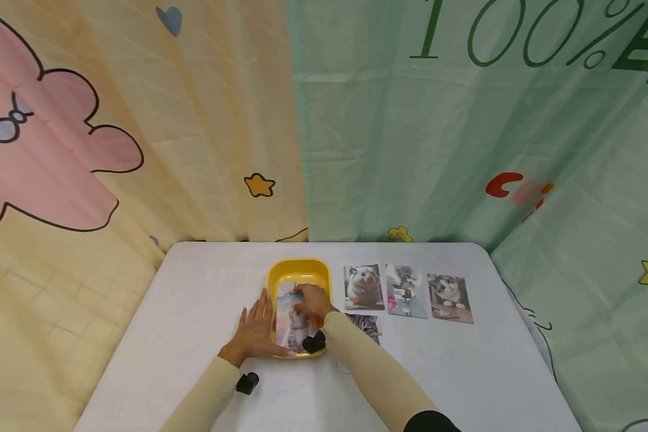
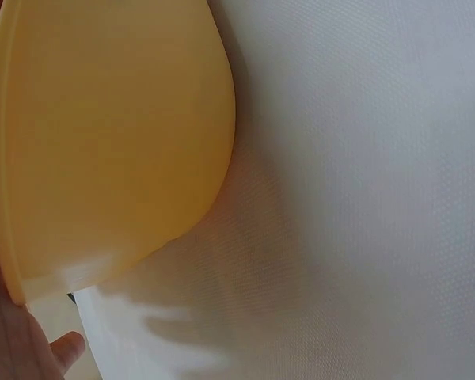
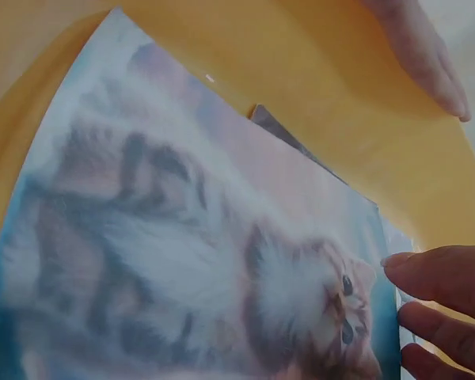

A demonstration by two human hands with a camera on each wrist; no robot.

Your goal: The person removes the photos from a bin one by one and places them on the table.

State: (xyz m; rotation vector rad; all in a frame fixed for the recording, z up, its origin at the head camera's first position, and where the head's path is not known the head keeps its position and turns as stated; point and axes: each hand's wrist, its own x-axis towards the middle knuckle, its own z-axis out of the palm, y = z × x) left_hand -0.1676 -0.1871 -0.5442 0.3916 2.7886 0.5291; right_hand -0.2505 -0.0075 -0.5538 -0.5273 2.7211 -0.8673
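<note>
Touching the kitten photo (image 3: 182,245) at its far short edge, pinch impossible to tell, the right hand (image 1: 315,301) sits opposite the left hand (image 1: 255,332), spread against the yellow tray (image 1: 302,270).

A yellow printed curtain (image 1: 221,120) hangs behind the far left corner of the white-covered table (image 1: 464,372); a mint-green printed curtain (image 1: 367,150) meets it beyond mid far edge and rounds the far right corner.

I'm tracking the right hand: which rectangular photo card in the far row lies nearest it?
The leftmost card, showing a pale furry animal; the middle card and rightmost card lie farther from the bare right hand.
</note>
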